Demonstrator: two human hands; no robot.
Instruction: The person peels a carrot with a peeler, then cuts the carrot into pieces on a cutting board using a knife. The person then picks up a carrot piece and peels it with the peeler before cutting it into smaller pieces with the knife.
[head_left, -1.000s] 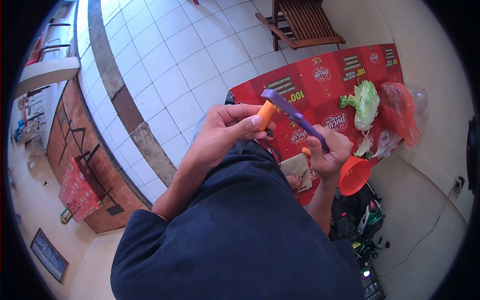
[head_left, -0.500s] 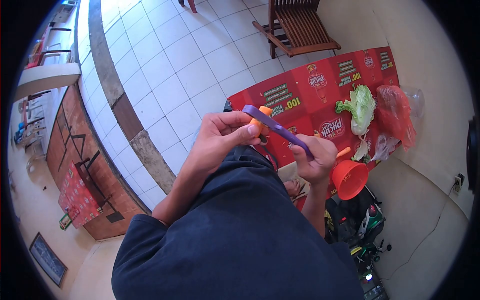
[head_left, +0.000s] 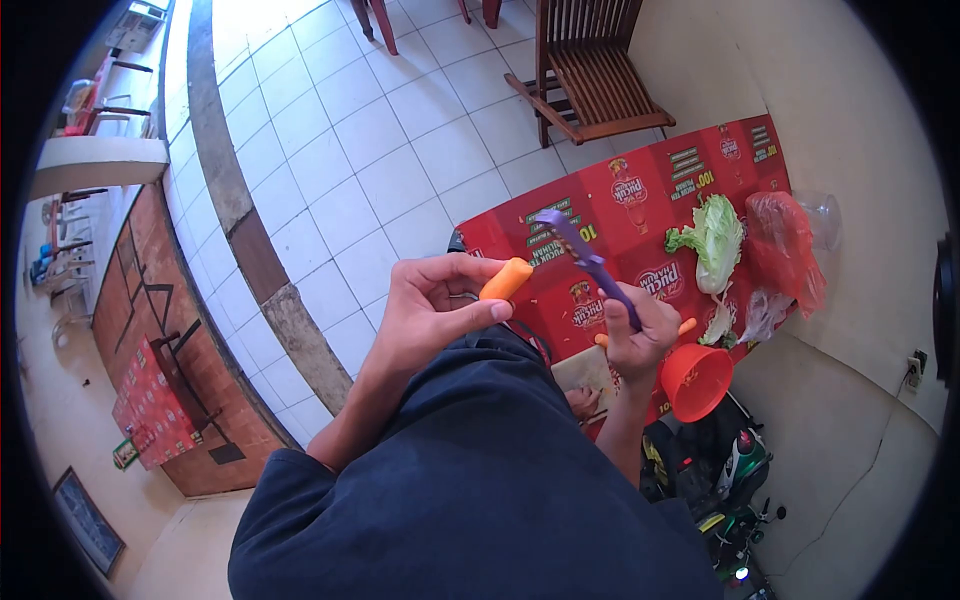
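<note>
A short, peeled-looking piece of carrot (head_left: 507,279) is pinched between the thumb and fingers of my left hand (head_left: 430,302). My right hand (head_left: 645,335) is wrapped round the handle of a purple vegetable peeler (head_left: 583,250). The peeler's head points up and left, apart from the carrot, with small orange bits along its slot. Below and beside my right hand is a red plastic bowl (head_left: 697,383) with orange scraps inside. Another carrot (head_left: 687,326) shows partly behind that hand.
On the red printed tablecloth (head_left: 650,215) lie a leafy cabbage (head_left: 717,245), a red plastic bag (head_left: 783,250) and a clear bag (head_left: 765,315). A clear jar (head_left: 825,222) stands by the wall. A wooden chair (head_left: 600,85) is beyond; a motorbike (head_left: 735,465) is lower right.
The peeler has come off the carrot and moved right, away from it. My left hand has lowered slightly with the carrot piece. The view has shifted a little.
</note>
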